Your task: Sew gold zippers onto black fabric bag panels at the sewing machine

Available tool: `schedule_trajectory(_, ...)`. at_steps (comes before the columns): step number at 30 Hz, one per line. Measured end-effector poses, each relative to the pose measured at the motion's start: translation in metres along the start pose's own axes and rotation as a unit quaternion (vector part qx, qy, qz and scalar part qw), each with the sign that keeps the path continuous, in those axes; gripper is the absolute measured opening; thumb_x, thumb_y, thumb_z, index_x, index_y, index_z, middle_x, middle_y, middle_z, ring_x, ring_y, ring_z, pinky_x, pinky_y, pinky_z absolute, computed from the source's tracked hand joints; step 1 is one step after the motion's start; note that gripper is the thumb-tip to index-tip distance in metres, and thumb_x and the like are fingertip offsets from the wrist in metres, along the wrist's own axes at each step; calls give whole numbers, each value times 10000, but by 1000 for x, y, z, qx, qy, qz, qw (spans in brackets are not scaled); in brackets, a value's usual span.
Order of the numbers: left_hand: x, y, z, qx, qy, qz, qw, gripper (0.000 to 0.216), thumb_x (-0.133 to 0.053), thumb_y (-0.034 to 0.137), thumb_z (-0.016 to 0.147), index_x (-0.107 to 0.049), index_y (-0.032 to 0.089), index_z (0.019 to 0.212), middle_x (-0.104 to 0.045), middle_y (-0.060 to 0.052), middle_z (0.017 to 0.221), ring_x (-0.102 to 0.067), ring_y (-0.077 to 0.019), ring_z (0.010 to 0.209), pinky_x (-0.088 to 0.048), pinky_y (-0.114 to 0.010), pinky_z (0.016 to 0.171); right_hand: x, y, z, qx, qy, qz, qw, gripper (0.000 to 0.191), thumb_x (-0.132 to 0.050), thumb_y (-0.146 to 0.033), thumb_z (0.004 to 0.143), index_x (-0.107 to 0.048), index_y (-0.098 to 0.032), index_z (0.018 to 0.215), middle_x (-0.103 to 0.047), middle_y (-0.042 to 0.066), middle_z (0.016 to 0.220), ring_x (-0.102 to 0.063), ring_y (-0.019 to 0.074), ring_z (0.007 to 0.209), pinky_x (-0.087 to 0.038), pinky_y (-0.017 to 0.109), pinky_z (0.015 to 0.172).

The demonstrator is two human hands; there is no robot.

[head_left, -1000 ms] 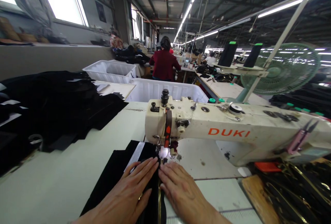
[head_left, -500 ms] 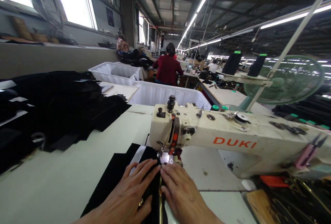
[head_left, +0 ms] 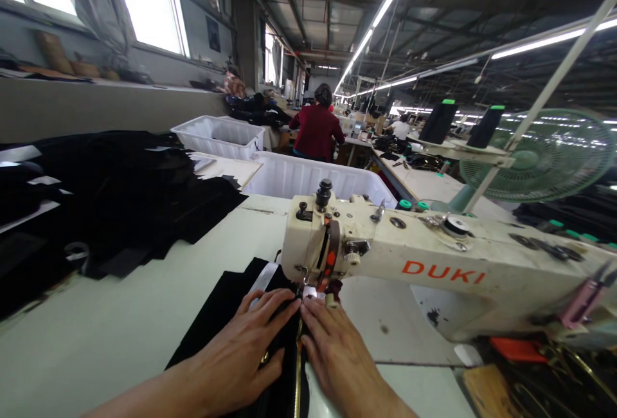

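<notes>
A piece of black fabric [head_left: 216, 318] lies under the head of the white sewing machine [head_left: 385, 244], with a white strip [head_left: 265, 278] near its far end. Along its right side runs a narrow gold strip [head_left: 298, 373] that looks like zipper teeth. My left hand [head_left: 250, 347] rests flat on the fabric, fingers stretched toward the lit needle area [head_left: 310, 292]; a ring shows on it. On the other side of the gold strip, my right hand [head_left: 332, 347] presses down with extended fingers. Both sets of fingertips are close to the presser foot, which they partly hide.
Stacked black fabric pieces [head_left: 120, 206] cover the table's left side. White plastic bins [head_left: 318, 173] stand behind the machine. To the right are pink-handled snips [head_left: 583, 299], a red item [head_left: 518, 348], thread cones [head_left: 438, 121] and a green fan [head_left: 530, 157]. A person in dark red [head_left: 317, 128] sits ahead.
The black fabric has slid a little forward under the machine head, and my hands have moved slightly with it. The whole view has shifted slightly.
</notes>
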State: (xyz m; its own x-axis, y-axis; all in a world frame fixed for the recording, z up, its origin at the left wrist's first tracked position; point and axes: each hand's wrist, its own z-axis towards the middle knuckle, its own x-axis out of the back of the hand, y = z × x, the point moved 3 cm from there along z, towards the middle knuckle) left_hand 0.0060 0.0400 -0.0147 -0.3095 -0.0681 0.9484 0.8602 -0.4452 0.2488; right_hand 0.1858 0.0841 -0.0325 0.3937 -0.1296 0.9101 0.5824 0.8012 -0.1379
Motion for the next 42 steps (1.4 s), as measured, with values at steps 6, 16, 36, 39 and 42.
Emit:
schedule_trajectory(6,0,-3,0,-22,34,-16,999,663,-539,171,839,-356,261,1470,-441,-76,1474,-408,-281,1353,-282,-531,1139,-1,2,1,-4,-9,9,1000,414,-450,-253,978,-500,-181,1383,-493,42,1423,-497,271,1274,-458,464,1052)
schedule_trajectory(16,-1,-1,5,-34,21,4,999,590,-494,179,891,-347,206,1462,-413,-90,1498,-351,-254,1391,-271,-527,1144,-2,6,2,-18,-49,33,998,459,-413,-197,963,-451,-176,1420,-437,40,1470,-413,260,1338,-361,466,1125)
schedule_trajectory(36,40,26,-76,152,55,-228,960,341,-393,384,1002,-691,261,1112,-734,21,1060,-670,-233,1045,-516,-350,959,40,-77,-75,-39,15,94,995,389,-604,-211,910,-521,-240,1288,-585,80,1231,-531,224,1151,-423,414,1031)
schedule_trajectory(39,65,24,-71,218,69,-268,936,414,-384,471,991,-721,229,1006,-743,15,955,-676,-253,984,-541,-339,894,41,-80,-73,12,-35,114,993,624,-719,-427,822,-454,-258,1362,-483,87,1388,-441,268,1269,-345,464,1094)
schedule_trajectory(42,74,32,-69,172,80,-250,949,370,-418,465,981,-684,265,1144,-709,23,1126,-630,-234,1097,-470,-326,993,34,-89,-76,47,-68,90,992,923,-809,-400,719,-313,-178,1465,-391,147,1472,-351,315,1341,-235,516,1144)
